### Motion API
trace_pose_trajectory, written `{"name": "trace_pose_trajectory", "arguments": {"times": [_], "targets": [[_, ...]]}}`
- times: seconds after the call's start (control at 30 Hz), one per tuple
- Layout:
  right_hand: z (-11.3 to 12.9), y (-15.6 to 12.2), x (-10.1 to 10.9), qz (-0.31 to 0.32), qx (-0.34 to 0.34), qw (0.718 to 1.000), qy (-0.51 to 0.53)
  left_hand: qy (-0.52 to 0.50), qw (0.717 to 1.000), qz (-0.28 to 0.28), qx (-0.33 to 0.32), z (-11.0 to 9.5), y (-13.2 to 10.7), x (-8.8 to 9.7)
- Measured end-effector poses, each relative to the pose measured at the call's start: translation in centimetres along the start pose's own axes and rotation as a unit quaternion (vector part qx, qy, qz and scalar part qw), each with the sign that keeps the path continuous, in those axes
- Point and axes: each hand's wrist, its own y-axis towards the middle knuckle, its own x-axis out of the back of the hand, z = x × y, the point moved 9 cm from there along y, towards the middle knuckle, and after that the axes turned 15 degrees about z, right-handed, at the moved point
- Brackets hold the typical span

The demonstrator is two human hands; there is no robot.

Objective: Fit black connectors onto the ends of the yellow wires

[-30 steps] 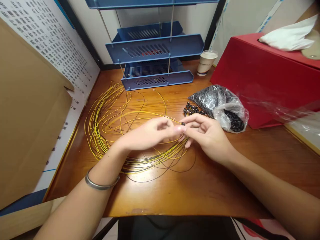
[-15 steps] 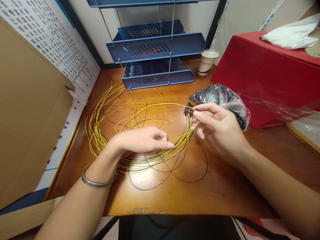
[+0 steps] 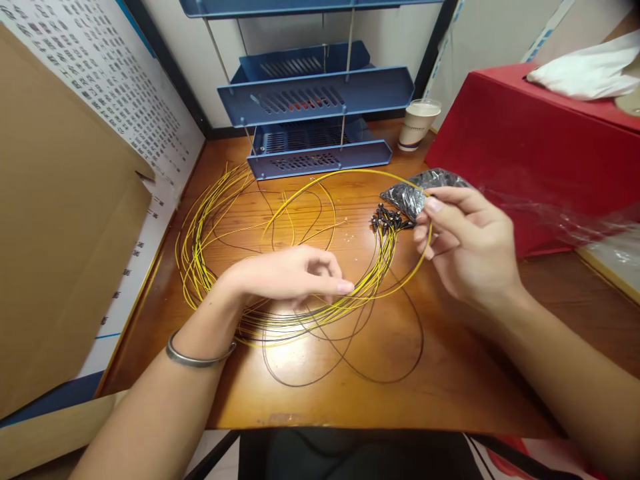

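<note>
A loose coil of thin yellow and black wires (image 3: 197,257) lies on the wooden table. My left hand (image 3: 300,277) rests over the coil's near side, thumb and fingers closed around part of the wire bundle; its fingertips are partly hidden. Raised at the right, my right hand (image 3: 463,233) pinches a yellow wire (image 3: 350,172) between thumb and fingers. That wire arcs up and away to the left, and a loop of it hangs below the hand. Several small black-and-metal end pieces (image 3: 387,219) sit bunched at the wires' right ends, between the two hands.
A clear plastic bag of black pieces (image 3: 407,197) lies behind my right hand. Farther back stand a blue tiered tray rack (image 3: 320,157), a paper cup (image 3: 419,127) and a red tissue box (image 3: 530,153). Cardboard (image 3: 65,220) stands at the left.
My right hand has moved right and slightly up, drawing the yellow wire into a wider loop away from the bundle. My left hand has stayed nearly in place.
</note>
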Motion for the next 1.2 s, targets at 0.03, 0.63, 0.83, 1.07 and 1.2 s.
{"name": "trace_pose_trajectory", "arguments": {"times": [0.03,0.63,0.83,1.07,1.2], "targets": [[-0.3,-0.1,-0.5,0.015,-0.007,1.000,-0.009,0.006,1.000,-0.028,-0.011,-0.2,-0.2,0.6],[-2.2,-1.3,-3.8,0.140,-0.064,0.980,-0.130,0.297,0.870,-0.337,0.202,3.3,-5.6,9.5],[-2.6,-1.8,-4.7,0.177,-0.050,0.966,-0.180,0.287,0.851,-0.356,0.258,5.2,-7.7,11.4],[-2.0,-2.8,-7.0,0.270,0.019,0.893,-0.359,0.276,0.781,-0.411,0.380,7.0,-12.1,13.6],[-2.3,-3.0,-7.7,0.300,0.025,0.878,-0.372,0.289,0.819,-0.422,0.260,3.5,-11.1,10.8]]}}
